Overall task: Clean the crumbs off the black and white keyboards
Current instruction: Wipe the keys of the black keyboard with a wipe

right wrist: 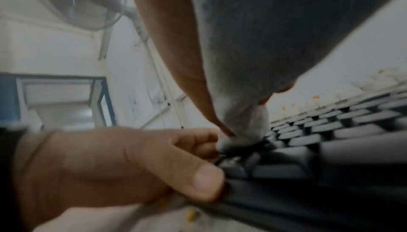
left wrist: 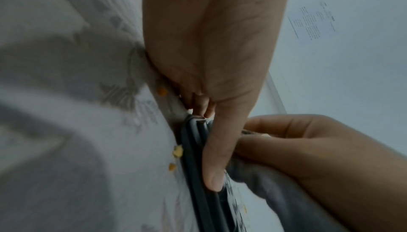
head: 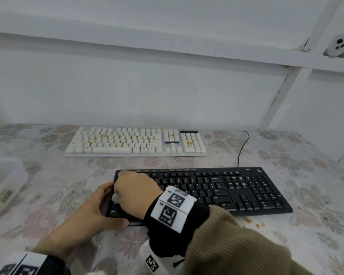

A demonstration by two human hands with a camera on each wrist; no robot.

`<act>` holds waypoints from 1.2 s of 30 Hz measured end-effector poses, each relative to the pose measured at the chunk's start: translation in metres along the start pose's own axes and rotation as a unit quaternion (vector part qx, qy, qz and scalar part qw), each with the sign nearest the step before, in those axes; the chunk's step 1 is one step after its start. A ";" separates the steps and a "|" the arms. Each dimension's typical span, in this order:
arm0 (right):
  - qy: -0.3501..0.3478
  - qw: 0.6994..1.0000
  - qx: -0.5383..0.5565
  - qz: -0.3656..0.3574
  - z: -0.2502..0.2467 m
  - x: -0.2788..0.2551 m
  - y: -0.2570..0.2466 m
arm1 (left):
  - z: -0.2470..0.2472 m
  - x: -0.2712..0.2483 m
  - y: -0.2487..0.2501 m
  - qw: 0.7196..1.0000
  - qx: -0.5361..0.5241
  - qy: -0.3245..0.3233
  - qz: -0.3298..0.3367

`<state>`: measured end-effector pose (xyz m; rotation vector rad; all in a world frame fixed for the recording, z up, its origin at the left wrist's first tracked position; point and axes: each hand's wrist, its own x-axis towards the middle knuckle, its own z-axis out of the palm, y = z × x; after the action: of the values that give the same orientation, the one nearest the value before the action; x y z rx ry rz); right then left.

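A black keyboard [head: 226, 190] lies near me on the flowered tablecloth. My left hand [head: 99, 207] grips its left end, thumb [left wrist: 216, 162] on the front edge. My right hand [head: 135, 187] holds a grey-white cloth [right wrist: 246, 58] bunched in its fingers and presses it onto the keys at the keyboard's left end. Only a bit of cloth [head: 115, 198] shows under the hand in the head view. A white keyboard [head: 135, 141] lies farther back, with orange crumbs [head: 123, 144] among its keys.
Orange crumbs [head: 254, 223] lie on the tablecloth in front of the black keyboard's right part, and more crumbs [left wrist: 177, 152] beside its left end. A clear plastic box [head: 4, 187] stands at the left edge. A black cable [head: 243, 147] runs behind the black keyboard.
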<state>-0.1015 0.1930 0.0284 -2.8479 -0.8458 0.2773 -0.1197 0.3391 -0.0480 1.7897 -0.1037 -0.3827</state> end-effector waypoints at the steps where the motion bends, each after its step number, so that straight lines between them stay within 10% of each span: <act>1: -0.005 1.000 -0.022 0.003 0.002 -0.002 0.000 | 0.000 0.001 -0.001 1.000 0.001 0.000 0.002; 14: -0.054 0.986 -0.111 0.110 -0.020 -0.060 0.044 | 0.001 0.000 -0.003 1.000 0.004 0.007 0.012; 20: 0.040 0.998 -0.036 0.033 -0.017 -0.021 0.004 | -0.001 0.003 -0.009 1.000 0.020 0.007 0.006; 27: -0.016 0.998 -0.065 -0.019 0.005 -0.021 0.001 | 0.001 0.004 -0.008 1.000 0.016 0.009 0.010; 36: 0.013 0.989 -0.068 0.131 0.000 -0.083 0.077 | 0.003 -0.001 -0.002 1.000 0.002 0.003 0.008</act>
<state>-0.1294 0.0834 0.0241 -3.0838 -0.5013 0.2206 -0.1220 0.3368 -0.0499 1.7929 -0.1145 -0.3647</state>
